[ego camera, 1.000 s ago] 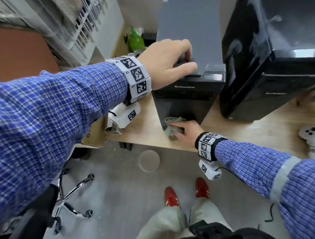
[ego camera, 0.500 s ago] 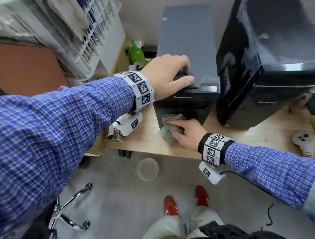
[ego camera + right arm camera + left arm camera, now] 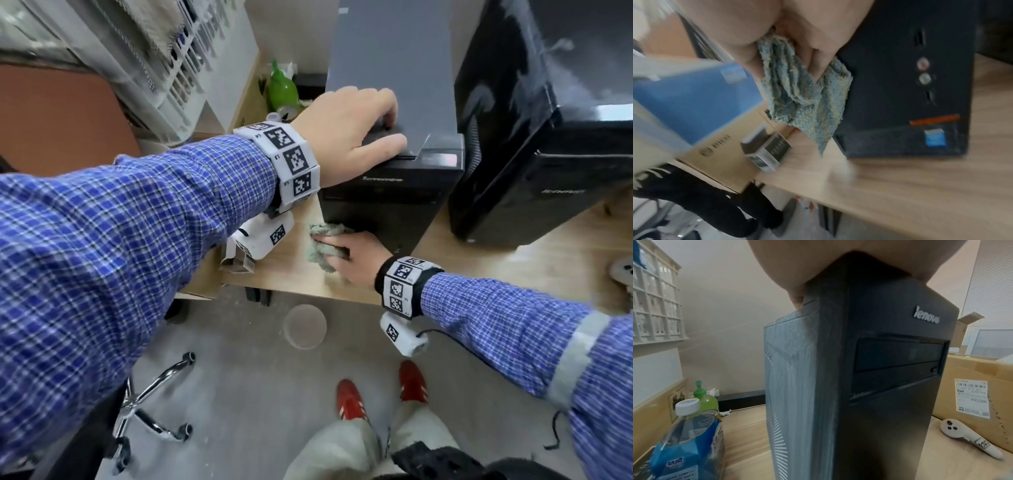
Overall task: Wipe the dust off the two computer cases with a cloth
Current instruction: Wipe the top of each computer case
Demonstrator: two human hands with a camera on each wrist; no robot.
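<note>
Two black tower cases stand on the wooden desk point(image 3: 513, 270). The left case point(image 3: 394, 192) has a grey dusty top; the glossy right case point(image 3: 548, 144) stands beside it. My left hand point(image 3: 356, 130) grips the left case's top front edge, fingers curled into the recess and thumb along the front. In the left wrist view the palm point(image 3: 818, 259) caps the case's point(image 3: 869, 369) top corner. My right hand point(image 3: 352, 255) holds a grey-green cloth point(image 3: 322, 251) against the case's lower front left corner. The right wrist view shows the cloth point(image 3: 803, 97) bunched between the fingers point(image 3: 818, 53).
A green bottle point(image 3: 282, 89) and a blue-labelled water bottle point(image 3: 684, 434) stand left of the case. A cardboard box point(image 3: 972, 394) and a white controller point(image 3: 966, 436) lie to the right. A chair base point(image 3: 154, 404) is on the floor below the desk edge.
The right hand has slid the cloth leftward across the case's lower front to its left corner. The left hand keeps the same hold on the top.
</note>
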